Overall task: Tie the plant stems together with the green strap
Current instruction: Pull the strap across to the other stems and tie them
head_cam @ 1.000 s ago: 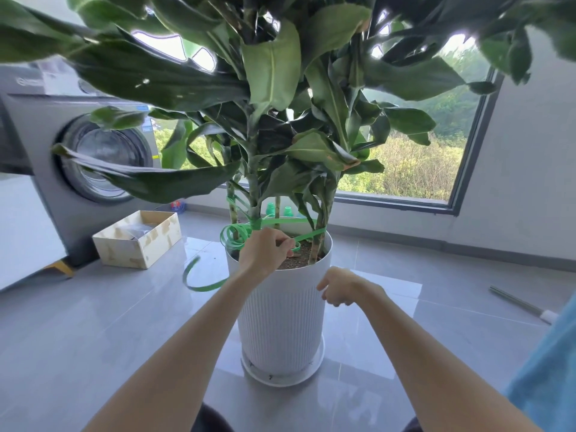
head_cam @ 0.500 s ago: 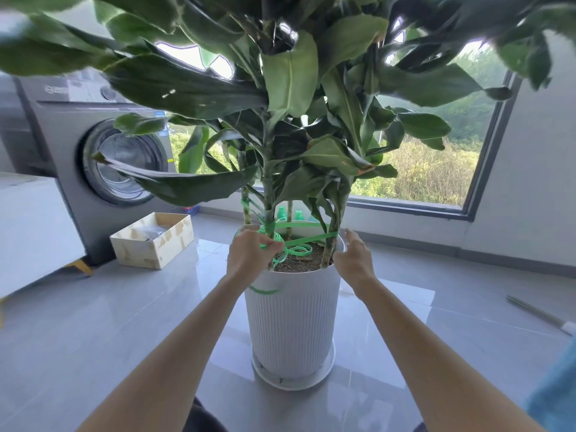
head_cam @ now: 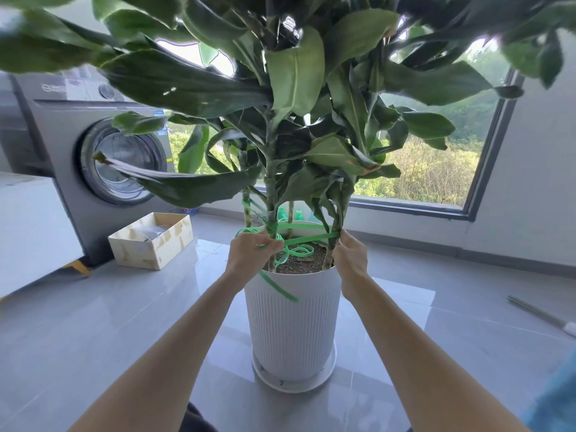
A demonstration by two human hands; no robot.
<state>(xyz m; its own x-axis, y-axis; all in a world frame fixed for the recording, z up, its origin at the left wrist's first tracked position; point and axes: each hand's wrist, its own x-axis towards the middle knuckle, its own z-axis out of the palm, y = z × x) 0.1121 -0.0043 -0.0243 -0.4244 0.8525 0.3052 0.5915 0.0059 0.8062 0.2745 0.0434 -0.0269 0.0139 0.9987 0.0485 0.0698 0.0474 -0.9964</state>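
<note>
Here, on the glossy grey tiled floor (head_cam: 93, 322) of a bright room, a ribbed white pot (head_cam: 293, 322) stands in its saucer (head_cam: 293, 381) before a wide dark-framed window (head_cam: 436, 176) giving on sunlit scrub. A grey front-loading washing machine (head_cam: 62, 145) sits at the left, with a white cabinet (head_cam: 31, 226) nearer me and an open pale box (head_cam: 156, 244) on the tiles in front of it; a thin rod (head_cam: 536, 313) lies at the far right. From my remote feed, the green strap (head_cam: 307, 240) runs around the plant stems (head_cam: 271, 194) just above the soil, a loose coil on the earth and one tail hanging over the pot's front. The left hand (head_cam: 249, 255) pinches the strap at the middle stem, fingers curled. The right hand (head_cam: 350, 258) rests against the right-hand stem where the strap crosses; its fingers are turned from me, so I cannot tell whether they grip. The machine's front carries a logo and a blue sticker, both too blurred for me to read.
</note>
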